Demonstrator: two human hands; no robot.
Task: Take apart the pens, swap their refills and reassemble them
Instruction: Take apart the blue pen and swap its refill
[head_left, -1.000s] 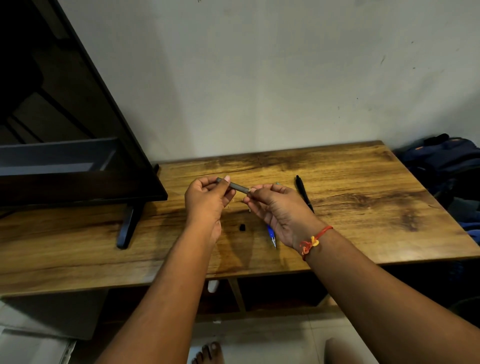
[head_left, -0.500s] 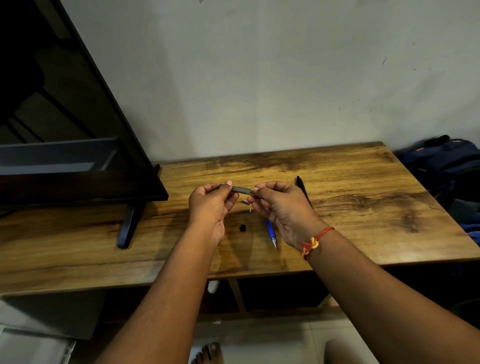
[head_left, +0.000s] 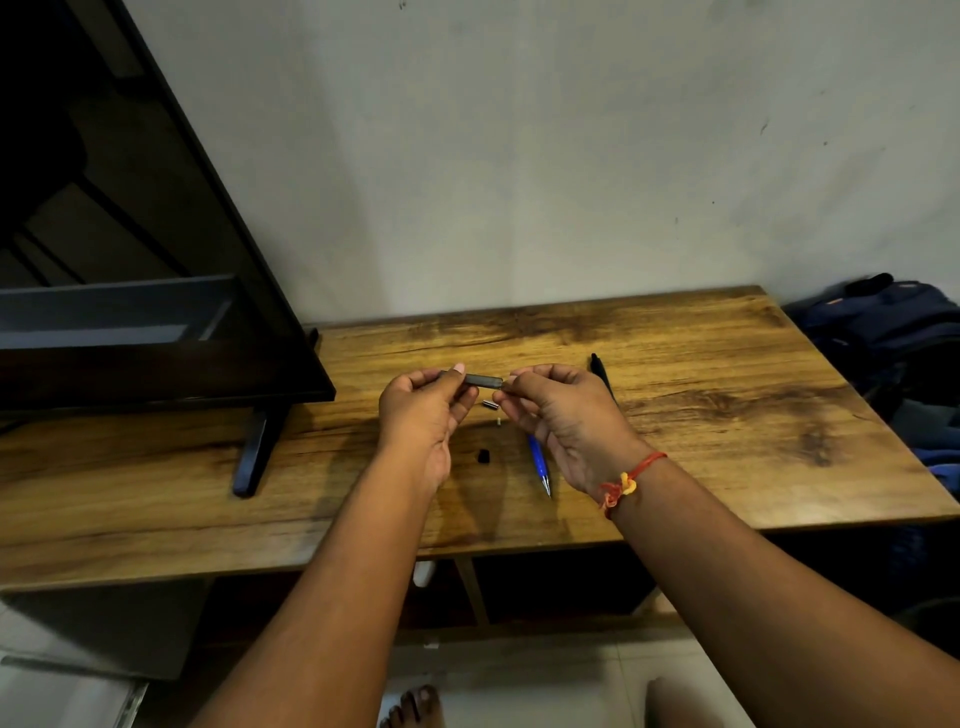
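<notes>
Grey pen barrel (head_left: 483, 380) in L hand (head_left: 422, 415) & R hand (head_left: 566, 422), over table (head_left: 727, 426)

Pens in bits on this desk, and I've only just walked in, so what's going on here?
A person holds a dark grey pen barrel above the wooden table. The left hand grips one end and the right hand pinches the other. On the table lie a blue pen section, a black pen beyond the right hand, a small black piece and two tiny loose parts. The held pen is not yet back together.
</notes>
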